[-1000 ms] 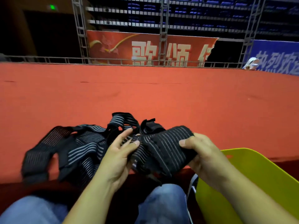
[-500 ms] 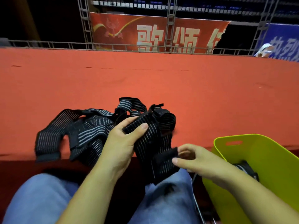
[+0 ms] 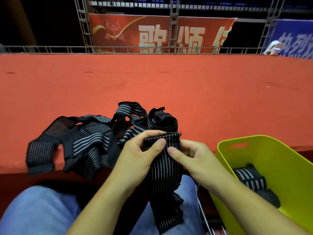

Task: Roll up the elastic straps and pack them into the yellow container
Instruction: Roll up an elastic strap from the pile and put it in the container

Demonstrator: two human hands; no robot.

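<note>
Rolling step, judged to be at its start: the top end of a black, pale-striped elastic strap (image 3: 165, 168) is pinched by the thumbs and curled fingers of the left hand (image 3: 135, 158) and right hand (image 3: 193, 158) at centre, its tail hanging toward 6 o'clock over the blue-jeaned lap (image 3: 42, 211). A tangled pile of like straps (image 3: 81, 141) is seen at 9 o'clock on the red cloth-covered ledge (image 3: 169, 85), and the yellow-green plastic container (image 3: 284, 160), one rolled strap (image 3: 250, 180) inside, at 4 o'clock. Next, the pinched end is to be turned over itself and the tail wound in tightly.
</note>
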